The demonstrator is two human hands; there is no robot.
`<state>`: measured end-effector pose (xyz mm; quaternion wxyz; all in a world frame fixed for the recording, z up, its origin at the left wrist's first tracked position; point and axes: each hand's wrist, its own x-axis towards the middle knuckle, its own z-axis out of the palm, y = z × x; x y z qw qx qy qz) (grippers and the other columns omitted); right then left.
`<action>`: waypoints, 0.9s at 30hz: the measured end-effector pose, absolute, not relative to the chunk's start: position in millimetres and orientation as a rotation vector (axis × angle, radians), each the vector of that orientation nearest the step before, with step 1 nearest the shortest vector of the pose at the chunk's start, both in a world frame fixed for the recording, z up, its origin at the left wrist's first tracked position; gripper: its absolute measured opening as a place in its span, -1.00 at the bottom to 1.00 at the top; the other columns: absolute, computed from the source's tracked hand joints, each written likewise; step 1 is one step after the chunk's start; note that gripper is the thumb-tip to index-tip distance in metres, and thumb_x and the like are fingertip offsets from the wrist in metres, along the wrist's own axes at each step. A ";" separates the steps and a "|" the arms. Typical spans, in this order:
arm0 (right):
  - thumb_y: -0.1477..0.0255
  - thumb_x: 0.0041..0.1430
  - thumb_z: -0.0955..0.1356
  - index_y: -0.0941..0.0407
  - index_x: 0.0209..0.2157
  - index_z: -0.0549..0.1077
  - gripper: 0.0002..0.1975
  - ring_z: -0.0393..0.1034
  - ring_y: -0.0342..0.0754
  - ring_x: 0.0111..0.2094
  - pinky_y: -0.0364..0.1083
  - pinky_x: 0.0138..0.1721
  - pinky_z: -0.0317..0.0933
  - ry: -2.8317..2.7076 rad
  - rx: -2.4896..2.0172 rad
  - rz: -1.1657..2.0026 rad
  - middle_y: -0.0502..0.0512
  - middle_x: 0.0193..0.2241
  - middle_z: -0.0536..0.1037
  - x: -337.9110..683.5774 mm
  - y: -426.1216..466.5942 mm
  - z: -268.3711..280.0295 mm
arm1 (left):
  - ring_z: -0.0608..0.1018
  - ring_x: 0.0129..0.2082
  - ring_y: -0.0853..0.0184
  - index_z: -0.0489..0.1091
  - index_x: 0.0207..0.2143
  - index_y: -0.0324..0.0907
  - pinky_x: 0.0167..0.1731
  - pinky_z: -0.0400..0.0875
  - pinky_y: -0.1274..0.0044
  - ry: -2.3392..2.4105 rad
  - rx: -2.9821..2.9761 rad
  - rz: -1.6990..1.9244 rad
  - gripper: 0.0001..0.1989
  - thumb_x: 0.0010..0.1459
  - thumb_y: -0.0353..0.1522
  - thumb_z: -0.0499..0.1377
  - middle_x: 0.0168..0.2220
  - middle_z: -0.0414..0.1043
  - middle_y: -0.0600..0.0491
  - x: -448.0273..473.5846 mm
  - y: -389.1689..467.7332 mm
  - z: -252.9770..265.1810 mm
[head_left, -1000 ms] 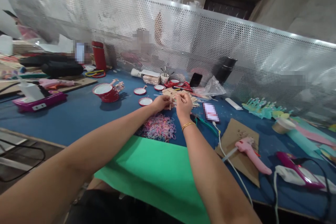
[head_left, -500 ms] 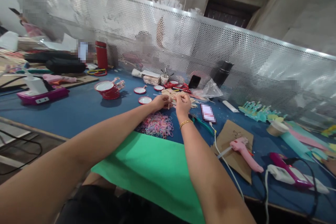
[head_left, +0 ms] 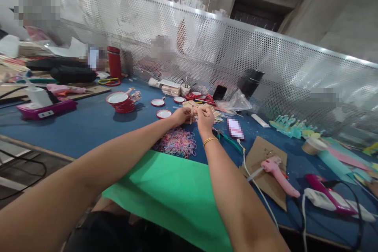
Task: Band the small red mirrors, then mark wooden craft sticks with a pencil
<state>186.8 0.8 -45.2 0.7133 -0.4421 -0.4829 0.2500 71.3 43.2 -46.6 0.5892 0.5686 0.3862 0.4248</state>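
Over the far side of the rubber band pile [head_left: 178,143], my left hand [head_left: 182,116] pinches a short pale wooden stick [head_left: 191,115] that stands roughly upright. My right hand [head_left: 206,118], with a gold bracelet at its wrist, is closed in a pinch against the stick's right side. Whatever is between its fingertips is too small to make out. Behind my hands lie more pale wooden sticks [head_left: 217,115]. Round white discs with red rims, one of them a near disc [head_left: 163,114], lie to the left. A green sheet [head_left: 174,193] spreads below my forearms.
A stack of red-rimmed discs [head_left: 120,102] stands left. Teal-handled pliers [head_left: 232,143], a phone [head_left: 235,128] with a white cable, and a pink glue gun [head_left: 280,175] on cardboard [head_left: 254,153] lie right. A perforated metal screen [head_left: 132,27] borders the table's back.
The view has shifted slightly, so things on the right sit a little further right and lower. My hands keep nearly the same pose around the stick, with small finger movements.
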 end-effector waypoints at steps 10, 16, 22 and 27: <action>0.25 0.07 0.29 0.05 -0.46 0.39 -0.82 0.46 -0.04 -0.36 -0.09 -0.31 0.35 -1.048 -1.100 0.388 -0.02 -0.48 0.57 199.9 7.9 -52.8 | 0.57 -0.52 0.41 0.42 -0.43 -0.24 -0.48 0.49 0.62 0.918 1.324 0.961 -0.80 -0.03 -0.43 0.40 -0.52 0.52 0.06 70.7 35.9 -37.8; 0.26 0.03 0.33 0.06 -0.48 0.38 -0.83 0.48 -0.04 -0.42 -0.12 -0.39 0.34 -1.058 -1.027 0.533 -0.03 -0.52 0.57 195.1 11.6 -56.0 | 0.58 -0.52 0.39 0.41 -0.44 -0.24 -0.46 0.50 0.60 0.934 1.311 0.978 -0.82 0.00 -0.45 0.38 -0.53 0.52 0.05 71.3 38.6 -40.6; 0.31 -0.01 0.38 0.08 -0.51 0.38 -0.85 0.50 -0.06 -0.42 -0.12 -0.33 0.35 -1.036 -0.973 0.585 -0.05 -0.57 0.55 188.6 8.7 -52.4 | 0.57 -0.51 0.42 0.38 -0.43 -0.25 -0.45 0.49 0.62 0.885 1.340 0.977 -0.81 0.04 -0.42 0.36 -0.53 0.50 0.08 70.9 43.5 -46.0; 0.30 -0.01 0.39 0.08 -0.53 0.37 -0.83 0.47 -0.07 -0.46 -0.13 -0.35 0.34 -1.021 -0.958 0.610 -0.05 -0.57 0.55 187.5 3.3 -47.0 | 0.57 -0.52 0.43 0.39 -0.42 -0.25 -0.44 0.49 0.61 0.913 1.323 0.977 -0.83 0.03 -0.45 0.36 -0.52 0.52 0.08 71.9 42.5 -44.5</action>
